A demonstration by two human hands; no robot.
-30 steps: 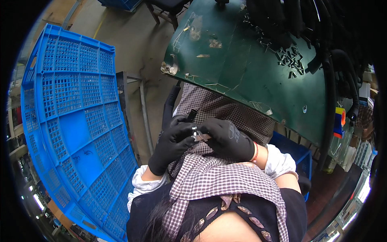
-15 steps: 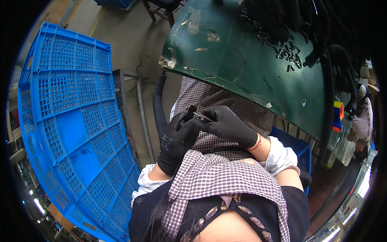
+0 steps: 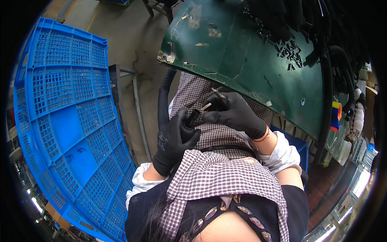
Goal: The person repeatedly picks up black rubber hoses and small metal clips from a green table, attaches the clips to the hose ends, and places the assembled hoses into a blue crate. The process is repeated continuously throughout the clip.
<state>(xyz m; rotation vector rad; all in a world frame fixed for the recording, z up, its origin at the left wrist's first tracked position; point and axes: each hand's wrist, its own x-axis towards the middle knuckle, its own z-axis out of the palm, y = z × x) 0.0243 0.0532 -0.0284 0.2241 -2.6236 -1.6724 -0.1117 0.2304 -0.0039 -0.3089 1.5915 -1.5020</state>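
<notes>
My left hand (image 3: 174, 137), in a black glove, is closed around a black tube (image 3: 194, 116) whose open end sticks up past the thumb. A long black length (image 3: 165, 94) rises behind that hand; whether it is the same tube is hidden. Just right of the tube end, my right hand (image 3: 238, 117), also gloved in black, is closed on a small metal tool (image 3: 218, 93), its kind too small to make out. A short pale strip (image 3: 206, 107) shows between the right fingers and the tube. Both hands are above my checked apron (image 3: 225, 173).
A green worktable (image 3: 238, 60) stands ahead, with small black cut pieces (image 3: 289, 52) and a heap of black tubes (image 3: 278, 20) at its far right. A tall blue plastic crate (image 3: 68, 125) is close on my left. A metal frame (image 3: 137, 109) stands beside it.
My right hand has drawn slightly up and right from the tube end, turning the metal tool upward. The tube's open end now shows more clearly in my left hand.
</notes>
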